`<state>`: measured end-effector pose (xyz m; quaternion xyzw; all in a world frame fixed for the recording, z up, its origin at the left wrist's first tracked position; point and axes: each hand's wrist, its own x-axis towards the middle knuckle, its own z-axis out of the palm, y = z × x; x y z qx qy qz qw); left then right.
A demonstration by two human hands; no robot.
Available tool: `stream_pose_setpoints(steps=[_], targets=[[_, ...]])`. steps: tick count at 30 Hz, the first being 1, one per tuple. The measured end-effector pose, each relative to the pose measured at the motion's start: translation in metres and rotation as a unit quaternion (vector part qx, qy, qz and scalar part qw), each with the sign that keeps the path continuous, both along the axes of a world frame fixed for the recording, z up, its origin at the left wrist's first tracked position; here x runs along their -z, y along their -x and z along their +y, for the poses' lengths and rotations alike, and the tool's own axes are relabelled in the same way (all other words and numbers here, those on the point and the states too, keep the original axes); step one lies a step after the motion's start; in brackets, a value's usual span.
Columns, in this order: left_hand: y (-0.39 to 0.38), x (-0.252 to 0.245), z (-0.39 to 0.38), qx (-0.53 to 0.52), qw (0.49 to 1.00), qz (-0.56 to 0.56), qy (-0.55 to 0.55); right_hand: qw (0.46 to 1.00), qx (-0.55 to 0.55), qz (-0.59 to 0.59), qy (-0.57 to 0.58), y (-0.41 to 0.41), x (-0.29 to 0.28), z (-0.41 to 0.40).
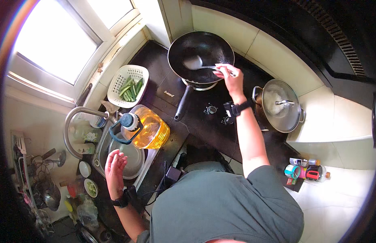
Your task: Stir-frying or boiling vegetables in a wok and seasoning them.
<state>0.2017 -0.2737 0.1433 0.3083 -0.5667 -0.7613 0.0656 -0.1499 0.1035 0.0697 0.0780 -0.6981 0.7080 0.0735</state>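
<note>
My right hand grips the handle of a metal cooking utensil with a broad, rounded head. That head rests inside a black wok, which looks bare apart from a dark sheen. The wok sits on the stove, its black handle pointing toward me. My left hand is raised near the sink, fingers loosely bent and holding nothing. Just beyond it stands a large clear bottle of golden oil, with a blue cap and a blue carrying handle.
A white perforated basket holds cut green vegetables. Right of the wok is a lidded steel pot. The tap arches over the sink. Small bowls stand at left; jars crowd the right counter.
</note>
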Motion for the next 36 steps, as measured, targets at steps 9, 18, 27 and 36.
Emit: stream_pose_setpoints(steps=[9,18,27,36], targets=[[0.003,-0.005,0.007,0.019,1.000,0.017,0.001,0.990,0.007,0.119,-0.075,0.024,0.032,0.006],[-0.006,0.005,0.003,0.006,1.000,0.006,0.006,0.987,0.059,0.082,-0.124,0.007,0.005,0.013],[-0.017,0.016,0.009,-0.016,1.000,-0.003,-0.010,0.987,-0.051,0.039,-0.148,-0.022,-0.034,0.017],[-0.018,0.012,0.017,-0.008,1.000,-0.020,-0.005,0.994,-0.003,0.101,-0.030,0.021,0.019,-0.008]])
